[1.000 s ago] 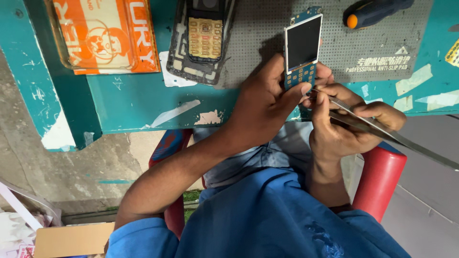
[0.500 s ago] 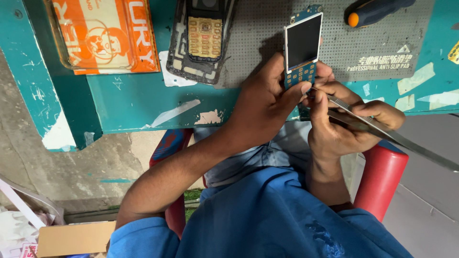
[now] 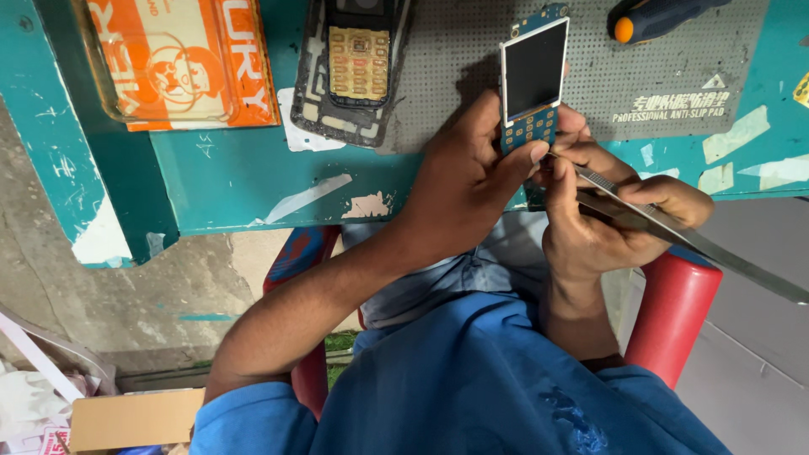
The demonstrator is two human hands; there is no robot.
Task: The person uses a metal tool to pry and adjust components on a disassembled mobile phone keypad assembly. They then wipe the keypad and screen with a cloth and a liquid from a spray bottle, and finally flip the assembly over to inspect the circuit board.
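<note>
Gripping the bare phone circuit board [image 3: 533, 88] upright, the left hand [image 3: 472, 181] clamps its keypad end; the right hand [image 3: 602, 223], at three o'clock, pinches metal tweezers [image 3: 640, 215] touching it.

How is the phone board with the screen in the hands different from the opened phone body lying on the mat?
The phone board is held at the table edge by the left hand, while the phone body lies untouched on the grey mat. The phone board is blue with a dark screen; the phone body is black with a gold keypad panel. Both are stripped phone parts.
</note>
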